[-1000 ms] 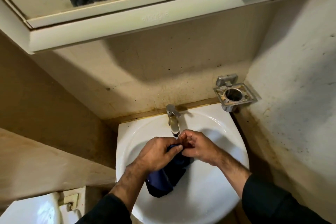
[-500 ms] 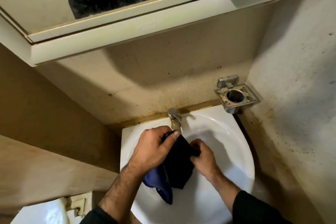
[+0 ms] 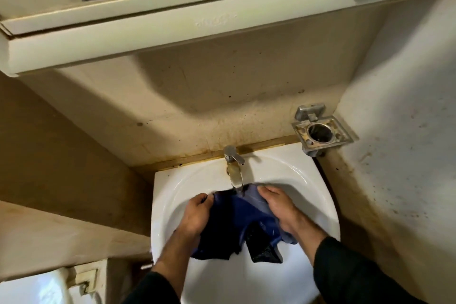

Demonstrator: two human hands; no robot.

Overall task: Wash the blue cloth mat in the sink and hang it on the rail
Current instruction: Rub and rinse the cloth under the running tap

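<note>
I hold the blue cloth mat spread out in the sink, right under the tap at the back edge. My left hand has its grip closed tight on the mat's left side, and my right hand has its grip closed on the right side.

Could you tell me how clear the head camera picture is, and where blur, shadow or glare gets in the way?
Head view: the left hand and forearm are smeared by motion blur, the right hand is sharper; the cabinet casts a broad shadow on the wall; bright glare streaks the sink rim; wide-angle distortion bends the cabinet edges; the cloth folds read nearly black.
</note>
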